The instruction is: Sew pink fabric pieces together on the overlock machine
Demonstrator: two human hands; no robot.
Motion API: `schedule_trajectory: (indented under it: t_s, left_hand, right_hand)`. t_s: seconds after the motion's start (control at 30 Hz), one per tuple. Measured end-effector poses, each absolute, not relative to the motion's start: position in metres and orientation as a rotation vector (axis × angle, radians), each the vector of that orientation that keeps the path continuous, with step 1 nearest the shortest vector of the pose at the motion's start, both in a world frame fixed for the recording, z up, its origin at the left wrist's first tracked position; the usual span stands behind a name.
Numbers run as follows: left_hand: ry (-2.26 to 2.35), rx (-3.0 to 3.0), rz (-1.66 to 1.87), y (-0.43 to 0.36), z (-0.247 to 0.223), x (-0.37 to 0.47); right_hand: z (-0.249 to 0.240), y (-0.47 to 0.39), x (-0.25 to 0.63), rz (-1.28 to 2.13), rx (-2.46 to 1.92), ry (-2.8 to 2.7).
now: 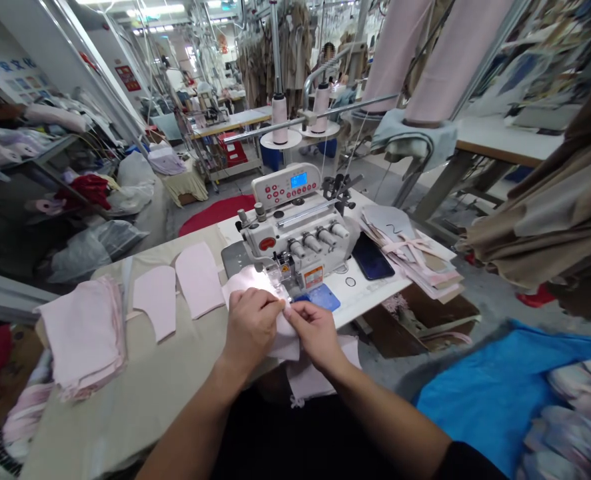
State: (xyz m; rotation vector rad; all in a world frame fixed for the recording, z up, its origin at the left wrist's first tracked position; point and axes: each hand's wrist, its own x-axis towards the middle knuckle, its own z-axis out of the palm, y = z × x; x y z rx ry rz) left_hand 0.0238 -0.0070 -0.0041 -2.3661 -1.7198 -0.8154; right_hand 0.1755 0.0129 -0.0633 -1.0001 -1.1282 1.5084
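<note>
garment factory | sewing machine (295, 230) | thread cones (279, 119) | hanging garments (275, 53)

— Where does everything sit around the sewing machine (295, 230)?

— It stands on the table (175, 387). The phone (372, 257) lies just right of it, and the bundle of cut pieces (415, 257) farther right. Two single pieces (178, 287) lie to its left, the fabric stack (85, 337) beyond them.

— And behind it?

— Two thread cones (300, 113) on a stand. Before it, both hands (285, 327) lie on a fabric piece (255, 280).
</note>
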Motion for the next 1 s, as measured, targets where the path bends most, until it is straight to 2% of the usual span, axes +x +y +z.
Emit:
schedule_trajectory:
  t_s: [0.07,0.13,0.23,0.3,0.4,0.47,0.63,0.83,1.0]
  left_hand:
    - [-1.823,-2.238,-0.99,-0.016,-0.013,0.025]
    - [-2.04,-1.873,-1.351,-0.025,-0.027,0.03]
    - [-2.261,-1.085,-2.246,-0.036,-0.05,0.046]
    - [-2.234,-0.697,-2.871,-0.04,-0.059,0.059]
    - [-2.146,-0.595,-3.436,-0.045,-0.059,0.074]
    - [-2.24,-0.684,-3.56,-0.048,-0.057,0.076]
    - [-2.675,-0.736,-3.561,-0.055,-0.057,0.07]
    - [-2.602,-0.822,-3.678,-0.055,-0.06,0.071]
    - [-2.679,-0.911,-3.639,-0.055,-0.06,0.072]
  right_hand:
    - [-0.063,0.013,0.177,1.526,-1.001,-1.103]
    - [-0.063,0.014,0.177,1.579,-0.999,-1.055]
    - [-0.063,0.014,0.177,1.714,-0.99,-0.955]
    - [-0.063,0.015,0.177,1.801,-0.961,-0.874]
    - [-0.062,0.018,0.178,1.87,-0.922,-0.807]
    - [-0.061,0.019,0.179,1.891,-0.908,-0.804]
    - [-0.061,0.018,0.186,1.938,-0.908,-0.838]
    - [-0.068,0.008,0.199,2.05,-0.867,-0.865]
    - [-0.072,-0.001,0.207,2.087,-0.844,-0.902]
